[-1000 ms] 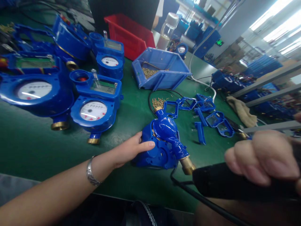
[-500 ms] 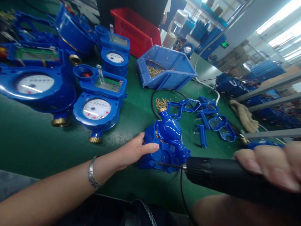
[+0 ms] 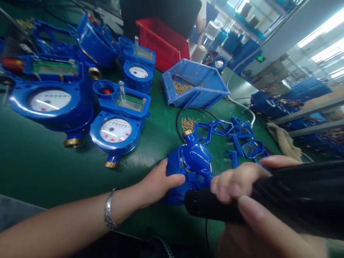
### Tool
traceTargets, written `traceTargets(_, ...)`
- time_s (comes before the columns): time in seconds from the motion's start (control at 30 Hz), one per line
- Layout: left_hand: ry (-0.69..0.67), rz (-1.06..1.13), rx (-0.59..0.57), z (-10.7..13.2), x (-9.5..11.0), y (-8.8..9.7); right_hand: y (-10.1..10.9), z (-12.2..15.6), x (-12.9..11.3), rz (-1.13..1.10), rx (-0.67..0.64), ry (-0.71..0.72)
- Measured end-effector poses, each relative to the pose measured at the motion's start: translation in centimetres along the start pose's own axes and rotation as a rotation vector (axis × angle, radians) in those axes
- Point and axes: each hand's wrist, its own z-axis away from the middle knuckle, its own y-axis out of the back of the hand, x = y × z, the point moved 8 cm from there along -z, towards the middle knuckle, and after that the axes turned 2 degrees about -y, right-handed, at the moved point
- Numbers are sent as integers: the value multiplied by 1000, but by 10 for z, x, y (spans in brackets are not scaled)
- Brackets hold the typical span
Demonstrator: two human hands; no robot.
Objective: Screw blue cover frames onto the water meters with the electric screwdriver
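Note:
A blue water meter [image 3: 197,157] lies face down on the green table, its brass threaded end pointing away from me. My left hand [image 3: 158,184] grips its left side, thumb laid over the back of the blue housing. My right hand [image 3: 242,186] is wrapped round a black electric screwdriver [image 3: 215,206] that enters from the right. The screwdriver's nose is at the near part of the housing; its bit is hidden, so I cannot tell whether it sits in a screw. Just beyond the meter is a small pile of brass screws [image 3: 188,124].
Several upright water meters [image 3: 115,130] stand at left. Behind are a blue bin [image 3: 206,95] holding screws and a red bin [image 3: 161,43]. Loose blue frames [image 3: 202,132] lie to the right of the screws, near a cloth [image 3: 285,141]. A black cable loops over the table [image 3: 139,157].
The screwdriver's nose has moved left and closer to the housing, and its bit is now out of sight. My right hand has come further into view. My left hand keeps its hold.

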Motion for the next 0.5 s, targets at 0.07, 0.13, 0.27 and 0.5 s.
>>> traceTargets(0.07,10,-2,62,0,-4,3,-5,-1,-3,-109,46,29)
traceTargets(0.13,20,-4,101,1,-7,5,-6,-1,0,-197,76,20)
traceTargets(0.27,18,-10,98,0,-8,5,-4,-1,5,-225,119,1)
traceTargets(0.5,41,-7,88,-3,-8,5,-11,-3,7,-216,18,11)
